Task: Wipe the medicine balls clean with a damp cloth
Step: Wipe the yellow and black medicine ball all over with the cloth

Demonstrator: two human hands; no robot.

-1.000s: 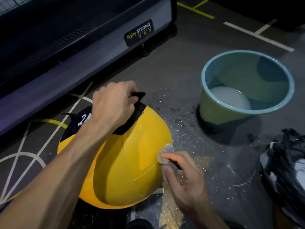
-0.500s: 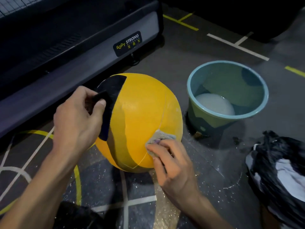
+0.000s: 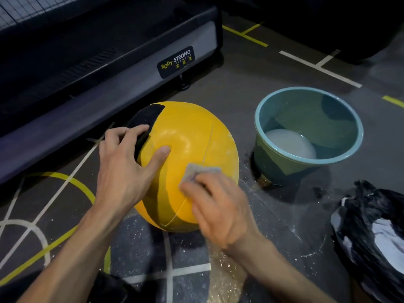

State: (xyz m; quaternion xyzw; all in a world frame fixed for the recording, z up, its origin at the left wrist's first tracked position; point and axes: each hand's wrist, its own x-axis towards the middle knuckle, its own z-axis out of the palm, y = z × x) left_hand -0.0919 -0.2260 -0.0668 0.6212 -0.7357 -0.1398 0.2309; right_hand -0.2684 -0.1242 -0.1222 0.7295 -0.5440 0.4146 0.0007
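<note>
Yellow medicine ball [image 3: 188,149], black panel [image 3: 144,123] facing upper left, on dark lined floor [image 3: 251,88]; left hand [image 3: 126,167] fingers spread on it, right hand [image 3: 220,206] fingers pressing cloth [image 3: 201,171].

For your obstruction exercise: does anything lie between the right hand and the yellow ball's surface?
Yes: the grey cloth lies under the right hand, against the yellow ball. The left hand touches it directly.
</note>
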